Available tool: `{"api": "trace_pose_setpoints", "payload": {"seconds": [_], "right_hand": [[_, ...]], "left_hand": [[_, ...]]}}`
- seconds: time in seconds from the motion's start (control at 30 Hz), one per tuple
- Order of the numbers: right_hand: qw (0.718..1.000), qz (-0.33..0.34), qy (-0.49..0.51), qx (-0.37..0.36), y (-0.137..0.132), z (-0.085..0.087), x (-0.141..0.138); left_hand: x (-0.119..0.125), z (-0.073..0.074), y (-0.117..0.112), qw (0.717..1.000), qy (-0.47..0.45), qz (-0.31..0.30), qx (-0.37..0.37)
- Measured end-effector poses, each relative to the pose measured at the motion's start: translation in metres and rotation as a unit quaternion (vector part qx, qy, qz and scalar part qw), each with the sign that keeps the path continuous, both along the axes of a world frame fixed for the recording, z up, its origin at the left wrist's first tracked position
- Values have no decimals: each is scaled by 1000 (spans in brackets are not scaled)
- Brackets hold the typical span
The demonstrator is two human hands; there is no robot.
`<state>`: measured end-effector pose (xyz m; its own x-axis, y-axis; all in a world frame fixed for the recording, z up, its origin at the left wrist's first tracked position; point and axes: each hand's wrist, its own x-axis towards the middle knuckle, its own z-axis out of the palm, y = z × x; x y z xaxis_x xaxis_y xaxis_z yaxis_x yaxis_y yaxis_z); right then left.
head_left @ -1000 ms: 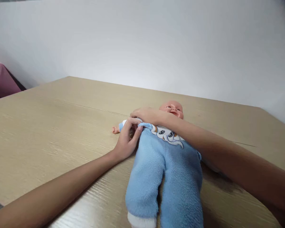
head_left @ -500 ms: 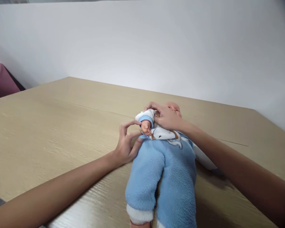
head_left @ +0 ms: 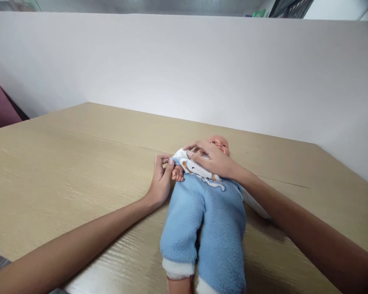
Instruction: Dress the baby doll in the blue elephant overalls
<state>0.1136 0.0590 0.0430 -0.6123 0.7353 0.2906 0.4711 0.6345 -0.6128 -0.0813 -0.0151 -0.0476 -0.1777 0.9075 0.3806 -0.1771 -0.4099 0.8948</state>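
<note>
A baby doll lies on its back, its head at the far end, dressed in fuzzy blue trousers and a white top with an animal picture. At the doll's arm on the left, my left hand pinches the blue cuff between thumb and fingers. The doll's small hand sticks out below that cuff. My right hand reaches across the chest, thumb and bent fingers around the upper part of the same white sleeve. Part of the chest and neck is hidden under it.
The doll rests on a wide light wooden table with a thin seam across it. A white partition stands behind the table's far edge. Something pink shows beyond the left edge.
The doll's arm has come down to its side, its hand now lower and further left. My left hand has closed onto the cuff. The view has tilted up slightly.
</note>
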Motion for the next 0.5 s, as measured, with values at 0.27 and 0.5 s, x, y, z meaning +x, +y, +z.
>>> {"api": "trace_pose_setpoints", "payload": {"seconds": [0.27,0.5], "right_hand": [[993,-32,-20,-110,-17,-5,26],[931,-53,223,-285,-11,-33,36]], "left_hand": [[-2,-17,29,973,-128,-76,-176],[-11,-12,52,970,-87,-123,-193]]}}
